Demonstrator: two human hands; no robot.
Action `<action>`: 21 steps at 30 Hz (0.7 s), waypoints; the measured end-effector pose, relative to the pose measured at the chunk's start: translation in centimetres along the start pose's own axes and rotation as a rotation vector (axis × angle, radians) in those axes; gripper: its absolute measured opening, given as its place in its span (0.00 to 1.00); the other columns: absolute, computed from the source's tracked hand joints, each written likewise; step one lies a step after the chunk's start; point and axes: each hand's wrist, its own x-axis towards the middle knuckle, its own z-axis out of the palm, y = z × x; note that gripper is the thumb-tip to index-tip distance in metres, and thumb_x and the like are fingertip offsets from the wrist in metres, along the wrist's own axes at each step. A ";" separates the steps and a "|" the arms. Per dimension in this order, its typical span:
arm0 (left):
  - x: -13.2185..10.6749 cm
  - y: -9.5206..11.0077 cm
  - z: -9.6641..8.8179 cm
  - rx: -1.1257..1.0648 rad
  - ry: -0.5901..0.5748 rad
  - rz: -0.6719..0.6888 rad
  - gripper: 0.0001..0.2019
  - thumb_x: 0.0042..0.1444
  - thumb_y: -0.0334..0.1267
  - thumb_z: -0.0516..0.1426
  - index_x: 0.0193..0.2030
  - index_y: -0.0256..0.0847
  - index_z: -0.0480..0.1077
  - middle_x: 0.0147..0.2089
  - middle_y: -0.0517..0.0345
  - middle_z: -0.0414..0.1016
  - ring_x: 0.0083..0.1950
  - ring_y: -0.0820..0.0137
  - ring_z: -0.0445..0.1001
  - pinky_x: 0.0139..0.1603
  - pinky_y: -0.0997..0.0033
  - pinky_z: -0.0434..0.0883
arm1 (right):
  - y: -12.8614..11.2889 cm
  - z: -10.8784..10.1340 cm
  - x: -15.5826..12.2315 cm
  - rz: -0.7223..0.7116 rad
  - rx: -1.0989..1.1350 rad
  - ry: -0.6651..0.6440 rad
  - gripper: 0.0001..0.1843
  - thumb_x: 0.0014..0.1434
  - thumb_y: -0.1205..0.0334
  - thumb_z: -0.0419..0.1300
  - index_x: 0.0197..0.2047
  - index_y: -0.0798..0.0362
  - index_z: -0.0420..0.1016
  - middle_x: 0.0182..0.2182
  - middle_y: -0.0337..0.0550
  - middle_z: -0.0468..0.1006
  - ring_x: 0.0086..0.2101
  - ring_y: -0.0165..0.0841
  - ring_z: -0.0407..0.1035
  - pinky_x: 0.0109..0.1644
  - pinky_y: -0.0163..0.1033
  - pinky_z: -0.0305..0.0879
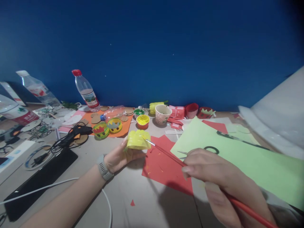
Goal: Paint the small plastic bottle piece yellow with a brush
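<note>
My left hand (118,157), with a grey watch band on its wrist, holds a yellow-painted plastic bottle bottom (136,142) from below and behind. In my right hand (218,177) is a red-handled paintbrush (169,154), pinched between thumb and fingers. Its bristle end touches the painted side of the bottle bottom. Just beyond stands a small orange cup of yellow paint (143,121), beside a cup of green paint (139,113). Red paper (163,164) with paint specks lies under the brush. Scissors (211,149) rest partly hidden behind my right hand.
A patterned paper cup (163,114) stands at the back. Light green paper (239,161) covers the right side. Two painted rings (101,130) sit on orange paper (123,126). Upright at back left is a red-capped bottle (86,91). Black cables (73,136) and a white cord (108,202) lie left.
</note>
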 end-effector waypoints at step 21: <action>0.5 -0.4 1.0 -0.098 0.080 0.079 0.20 0.60 0.47 0.56 0.56 0.40 0.68 0.53 0.51 0.76 0.53 0.61 0.74 0.58 0.56 0.66 | -0.6 1.0 -0.4 -0.042 -0.054 -0.075 0.12 0.56 0.74 0.49 0.43 0.53 0.63 0.22 0.38 0.72 0.23 0.29 0.66 0.29 0.36 0.67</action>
